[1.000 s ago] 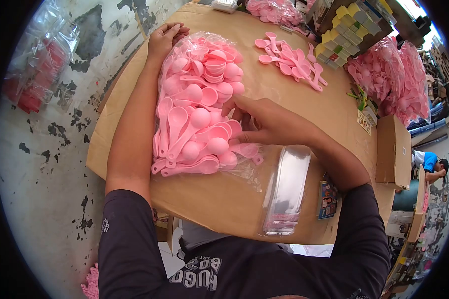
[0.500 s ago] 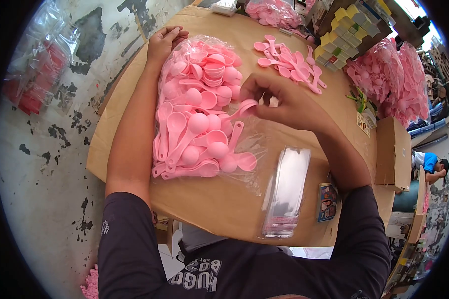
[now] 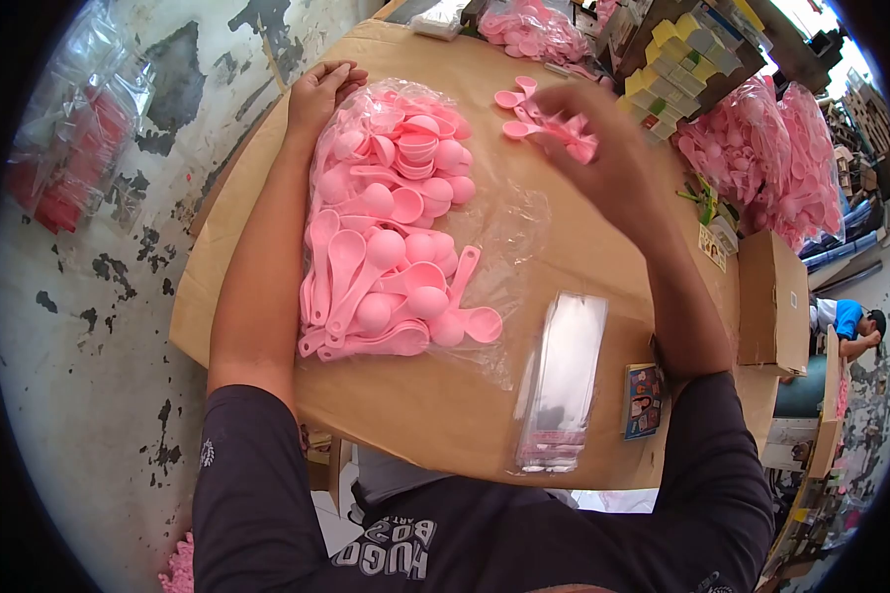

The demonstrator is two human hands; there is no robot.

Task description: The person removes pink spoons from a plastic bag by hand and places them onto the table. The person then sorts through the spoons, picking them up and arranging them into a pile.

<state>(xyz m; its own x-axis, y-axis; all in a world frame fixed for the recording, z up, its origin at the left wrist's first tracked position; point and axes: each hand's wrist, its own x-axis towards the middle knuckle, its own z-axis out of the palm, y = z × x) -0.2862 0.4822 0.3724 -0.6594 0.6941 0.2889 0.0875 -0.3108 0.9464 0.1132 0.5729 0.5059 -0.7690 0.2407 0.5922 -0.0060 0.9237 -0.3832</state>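
Right hand (image 3: pixel 588 133) motion-blurred at the loose pink spoons (image 3: pixel 509 100) on the far bench (image 3: pixel 435 415); cannot tell whether its fingers grip one. Left hand (image 3: pixel 324 94) loosely curled beside the clear bag (image 3: pixel 512 219), hold on film unclear. Judged risk: bagged spoons (image 3: pixel 384 249) spill rightward if the slack film is tugged or brushed.

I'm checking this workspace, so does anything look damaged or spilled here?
The wall left of the table looks damaged: dark, ragged patches break its pale surface. The pink spoons lie jumbled, but nothing looks clearly spilled.
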